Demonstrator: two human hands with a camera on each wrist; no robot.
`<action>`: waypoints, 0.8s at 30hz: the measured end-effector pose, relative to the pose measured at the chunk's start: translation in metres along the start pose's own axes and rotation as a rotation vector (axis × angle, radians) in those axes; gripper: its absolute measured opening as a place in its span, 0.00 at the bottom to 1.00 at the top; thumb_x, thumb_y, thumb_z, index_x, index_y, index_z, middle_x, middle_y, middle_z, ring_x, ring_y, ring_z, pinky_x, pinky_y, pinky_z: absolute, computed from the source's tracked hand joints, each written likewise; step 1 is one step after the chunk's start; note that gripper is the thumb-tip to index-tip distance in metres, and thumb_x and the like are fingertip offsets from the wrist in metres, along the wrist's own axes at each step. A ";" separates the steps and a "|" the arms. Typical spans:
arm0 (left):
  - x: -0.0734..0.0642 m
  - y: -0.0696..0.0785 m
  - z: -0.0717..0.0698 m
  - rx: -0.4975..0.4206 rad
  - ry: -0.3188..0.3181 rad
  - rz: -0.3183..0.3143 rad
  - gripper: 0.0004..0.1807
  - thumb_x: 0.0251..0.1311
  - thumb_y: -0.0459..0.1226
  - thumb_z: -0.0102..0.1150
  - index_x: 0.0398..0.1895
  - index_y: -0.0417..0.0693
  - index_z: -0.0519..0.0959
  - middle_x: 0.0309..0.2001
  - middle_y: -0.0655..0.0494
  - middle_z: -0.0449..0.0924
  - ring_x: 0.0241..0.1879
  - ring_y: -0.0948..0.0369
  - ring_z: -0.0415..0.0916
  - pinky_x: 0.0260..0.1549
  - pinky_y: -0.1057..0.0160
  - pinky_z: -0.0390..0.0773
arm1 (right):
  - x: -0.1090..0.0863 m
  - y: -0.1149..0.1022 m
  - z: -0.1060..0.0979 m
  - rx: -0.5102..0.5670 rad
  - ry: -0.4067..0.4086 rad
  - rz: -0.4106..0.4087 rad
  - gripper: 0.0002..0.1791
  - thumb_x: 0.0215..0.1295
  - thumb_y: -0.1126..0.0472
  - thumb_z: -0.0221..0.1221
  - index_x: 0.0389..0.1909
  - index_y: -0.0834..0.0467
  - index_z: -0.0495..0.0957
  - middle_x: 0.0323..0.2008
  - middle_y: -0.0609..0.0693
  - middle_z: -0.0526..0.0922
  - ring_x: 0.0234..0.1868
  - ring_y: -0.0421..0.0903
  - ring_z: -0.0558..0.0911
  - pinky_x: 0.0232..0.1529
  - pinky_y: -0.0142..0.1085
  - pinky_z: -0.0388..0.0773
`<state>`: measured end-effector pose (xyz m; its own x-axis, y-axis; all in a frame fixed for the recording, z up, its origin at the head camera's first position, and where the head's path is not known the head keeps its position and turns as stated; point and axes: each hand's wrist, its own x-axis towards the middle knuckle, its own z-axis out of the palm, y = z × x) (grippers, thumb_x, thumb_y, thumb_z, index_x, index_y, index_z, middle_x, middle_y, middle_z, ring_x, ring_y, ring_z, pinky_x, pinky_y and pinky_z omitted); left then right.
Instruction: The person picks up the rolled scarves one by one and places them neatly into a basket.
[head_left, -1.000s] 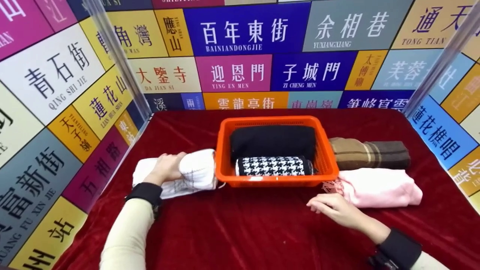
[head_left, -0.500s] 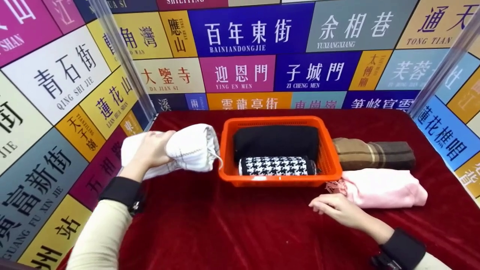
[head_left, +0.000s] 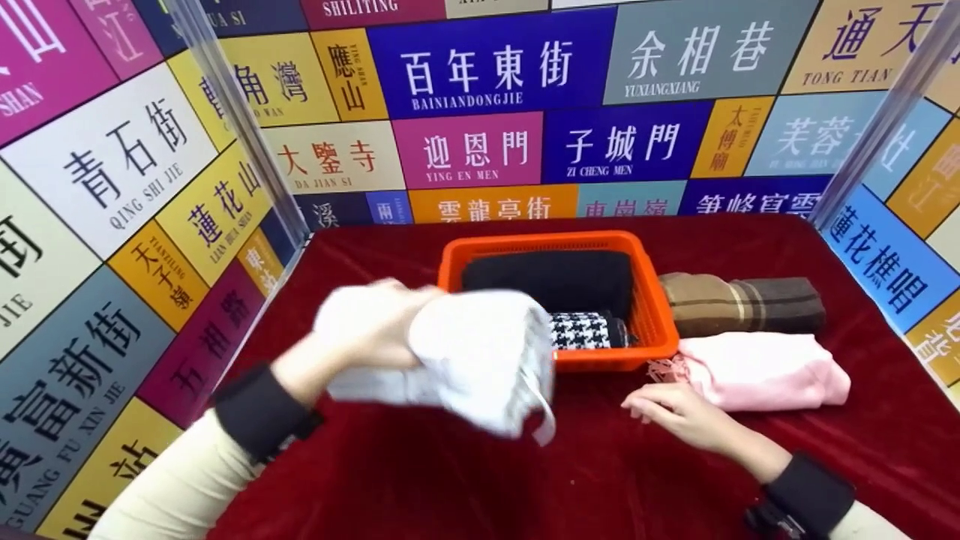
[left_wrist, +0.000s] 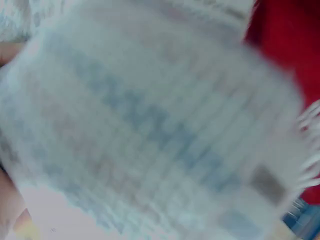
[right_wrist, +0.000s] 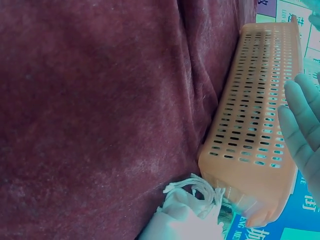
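Note:
My left hand grips a folded white scarf around its middle, in front of the orange basket. The scarf overlaps the basket's left front corner, and its fringe hangs at the right end. Blurred, it fills most of the left wrist view, with faint blue checks showing. In the basket lie a rolled black cloth and a black-and-white houndstooth cloth, partly hidden by the white scarf. My right hand is relaxed and holds nothing, near the fringe of a folded pink scarf.
A rolled brown plaid scarf lies behind the pink one, right of the basket. Dark red velvet covers the table. Clear posts stand at the back corners, before walls of colourful name signs.
My left hand has lifted the white scarf off the table, first up and left, then swung it right and nearer, to the basket's front left. My right hand has stayed in place.

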<state>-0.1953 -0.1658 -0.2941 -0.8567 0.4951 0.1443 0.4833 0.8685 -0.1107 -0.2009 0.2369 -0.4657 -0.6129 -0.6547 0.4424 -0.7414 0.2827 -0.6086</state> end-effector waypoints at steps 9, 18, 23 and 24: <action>0.030 0.093 0.049 -0.095 -0.298 0.218 0.26 0.33 0.53 0.65 0.40 0.62 0.71 0.28 0.64 0.75 0.26 0.59 0.72 0.17 0.54 0.68 | 0.003 -0.017 -0.011 -0.047 0.002 0.025 0.10 0.56 0.79 0.52 0.33 0.65 0.78 0.26 0.51 0.80 0.26 0.45 0.79 0.30 0.28 0.75; 0.087 0.158 0.099 -0.151 -0.365 0.077 0.29 0.33 0.45 0.68 0.43 0.52 0.71 0.30 0.59 0.76 0.29 0.58 0.73 0.28 0.57 0.74 | 0.007 0.000 -0.021 -0.143 0.102 0.218 0.12 0.64 0.69 0.50 0.45 0.61 0.79 0.41 0.50 0.82 0.45 0.35 0.76 0.47 0.27 0.68; 0.104 0.187 0.116 -0.080 -0.275 0.062 0.27 0.35 0.46 0.66 0.44 0.50 0.72 0.32 0.57 0.78 0.30 0.58 0.76 0.31 0.59 0.75 | 0.016 -0.008 -0.023 -0.285 0.066 0.195 0.14 0.63 0.62 0.54 0.48 0.58 0.78 0.46 0.52 0.81 0.49 0.50 0.78 0.52 0.47 0.69; 0.105 0.191 0.119 -0.052 -0.249 0.067 0.27 0.36 0.47 0.65 0.44 0.50 0.72 0.32 0.57 0.79 0.31 0.58 0.77 0.33 0.59 0.75 | 0.017 -0.008 -0.022 -0.316 0.036 0.186 0.15 0.62 0.60 0.55 0.49 0.58 0.77 0.47 0.53 0.80 0.50 0.51 0.77 0.53 0.48 0.68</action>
<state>-0.2144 0.0493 -0.4176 -0.8374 0.5356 -0.1088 0.5434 0.8373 -0.0604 -0.2115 0.2392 -0.4384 -0.7499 -0.5486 0.3697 -0.6611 0.6007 -0.4495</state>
